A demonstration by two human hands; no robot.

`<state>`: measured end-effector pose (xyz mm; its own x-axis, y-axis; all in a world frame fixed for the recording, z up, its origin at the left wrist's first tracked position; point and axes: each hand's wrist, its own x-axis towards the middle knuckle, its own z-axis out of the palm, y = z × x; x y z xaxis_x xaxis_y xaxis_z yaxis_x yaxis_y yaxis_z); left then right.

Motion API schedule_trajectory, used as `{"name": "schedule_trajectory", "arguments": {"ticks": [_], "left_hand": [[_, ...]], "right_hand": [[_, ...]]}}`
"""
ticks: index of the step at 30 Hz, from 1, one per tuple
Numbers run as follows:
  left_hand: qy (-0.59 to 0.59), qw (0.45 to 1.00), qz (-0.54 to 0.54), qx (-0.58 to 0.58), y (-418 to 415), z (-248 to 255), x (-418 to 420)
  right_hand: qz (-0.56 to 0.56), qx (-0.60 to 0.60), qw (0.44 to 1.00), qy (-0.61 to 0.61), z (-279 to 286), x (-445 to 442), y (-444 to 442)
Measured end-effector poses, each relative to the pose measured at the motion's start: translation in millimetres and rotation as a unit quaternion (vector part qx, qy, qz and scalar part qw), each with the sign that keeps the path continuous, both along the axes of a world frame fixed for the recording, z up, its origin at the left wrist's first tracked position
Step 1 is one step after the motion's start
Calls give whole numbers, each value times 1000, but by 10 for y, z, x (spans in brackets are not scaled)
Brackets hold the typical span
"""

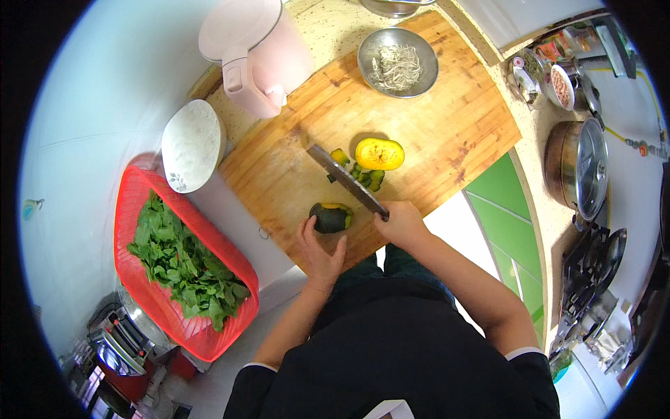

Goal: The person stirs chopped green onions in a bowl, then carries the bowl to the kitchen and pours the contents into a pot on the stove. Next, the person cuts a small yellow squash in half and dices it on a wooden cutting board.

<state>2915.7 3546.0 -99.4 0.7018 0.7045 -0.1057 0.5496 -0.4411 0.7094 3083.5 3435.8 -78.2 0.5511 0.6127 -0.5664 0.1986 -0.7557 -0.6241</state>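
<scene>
My right hand [402, 224] is closed around the handle of a kitchen knife. Its dark blade [345, 178] slants up and left over the wooden cutting board [455, 120]. My left hand [320, 257] has its fingers spread at a dark-green-skinned squash piece [330, 218]; the fingertips meet its left side, while the thumb appears slightly apart from it. Part of this piece's skin is cut away, showing yellow. Beyond the blade sits a peeled yellow squash half [380, 154], cut face up. Green peel scraps [372, 179] lie between it and the blade, partly hidden by the knife.
A metal bowl [426, 78] of small pale dried fish or shreds rests on the board's far part. Left are a pink pitcher [282, 52], a white bowl [191, 146] and a red basket [238, 272] with leafy greens. A lidded pot [562, 162] stands on the right counter.
</scene>
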Motion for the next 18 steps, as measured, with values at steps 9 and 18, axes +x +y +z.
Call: {"name": "schedule_trajectory", "arguments": {"ticks": [9,18], "left_hand": [[-34,986,147,-65,-86,-183,425],[-2,997,-62,52,101,-18,53]], "right_hand": [[11,2,999,-51,97,-43,-121],[102,83,978,-164,180,-237,-234]]}}
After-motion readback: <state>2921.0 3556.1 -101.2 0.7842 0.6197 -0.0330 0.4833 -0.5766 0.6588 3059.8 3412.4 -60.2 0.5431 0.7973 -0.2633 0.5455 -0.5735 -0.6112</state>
